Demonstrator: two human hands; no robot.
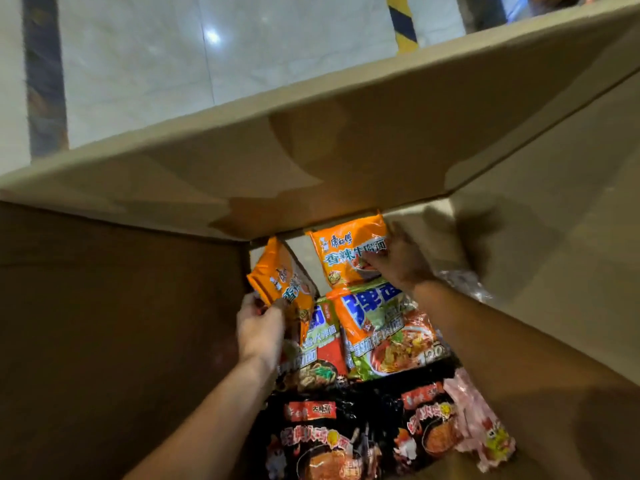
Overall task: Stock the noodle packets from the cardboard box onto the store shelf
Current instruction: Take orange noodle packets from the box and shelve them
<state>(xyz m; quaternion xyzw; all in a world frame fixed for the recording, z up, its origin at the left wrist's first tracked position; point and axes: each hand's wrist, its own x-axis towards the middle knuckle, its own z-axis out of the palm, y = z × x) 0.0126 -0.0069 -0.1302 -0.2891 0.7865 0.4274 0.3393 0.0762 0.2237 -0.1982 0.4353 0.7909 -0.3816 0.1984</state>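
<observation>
- Pale glossy floor (138,64) beyond the far rim of the cardboard box (104,323); a yellow-and-black striped post (403,22) stands at far right. No store shelf in view.
- Box is deep, its far flap (346,150) hanging over the opening. Both arms reach down into it from the near side.
- Left hand (259,327) grips the near lower end of an orange packet (284,282) at the far left corner, fingers curled round its edge. That packet stands tilted, long axis running from the hand up and away toward the far wall.
- Right hand (398,261) pinches the right edge of a second orange packet (349,254), which leans face-up against the far wall, just left of the hand. Fingertips lie over its right lower part.
- Key relation, as I judge it: each packet extends far and upward from the hand that has it, so lifting out means drawing both back toward the near side and clear of the overhanging flap.
- Remaining stock lies flat on the box bottom: two orange-and-green packets (388,327) between the arms, black packets (332,438) nearer, a pink packet (478,424) at near right, crumpled clear plastic (464,282) by the right forearm.
- Task looks well short of done.
</observation>
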